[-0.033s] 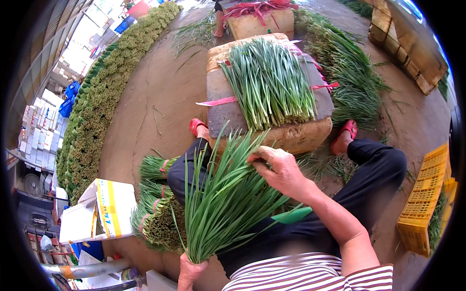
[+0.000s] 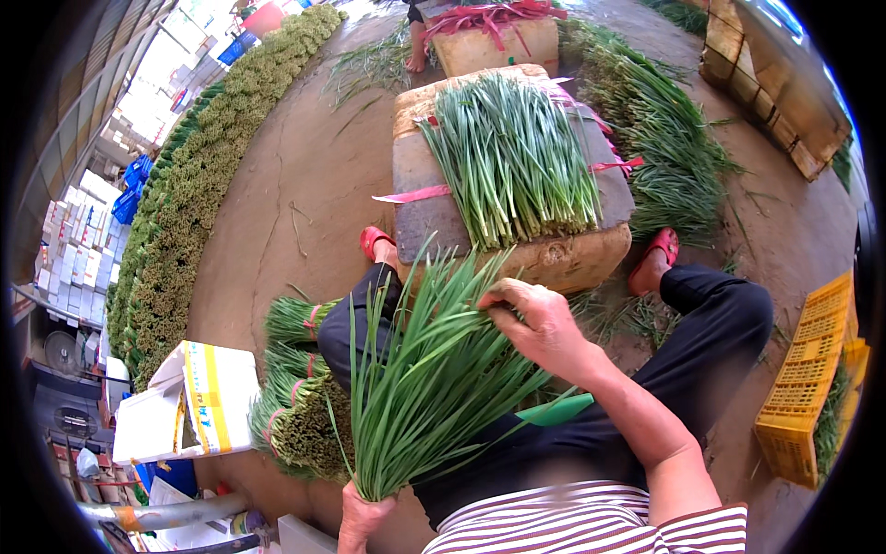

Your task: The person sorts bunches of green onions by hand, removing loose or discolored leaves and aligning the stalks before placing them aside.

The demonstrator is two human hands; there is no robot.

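Note:
My left hand (image 2: pixel 365 517) is closed round the base of a fanned bunch of green garlic chives (image 2: pixel 425 369), held upright over my lap. At the upper right of that bunch, my right hand (image 2: pixel 544 331) has thumb and fingers pinched at the leaf tips. In front of my knees stands a block-like box (image 2: pixel 425 226) with a dark top. A thick layer of chives (image 2: pixel 512 157) lies across it, cut ends toward me. Pink ties (image 2: pixel 415 193) stick out from under this layer on both sides. A green piece (image 2: pixel 556 410) rests on my lap behind the leaves.
Tied chive bundles (image 2: pixel 309 415) lie by my left leg beside a white foam box (image 2: pixel 220 397). Loose chives (image 2: pixel 646 138) spread along the floor at right, with a yellow crate (image 2: pixel 803 379) nearer. A long row of stacked bundles (image 2: pixel 212 175) lines the left. Ahead, another box (image 2: pixel 498 46) carries red strips.
My right hand has shifted slightly to the right at the leaf tips. The left hand and its bunch look the same.

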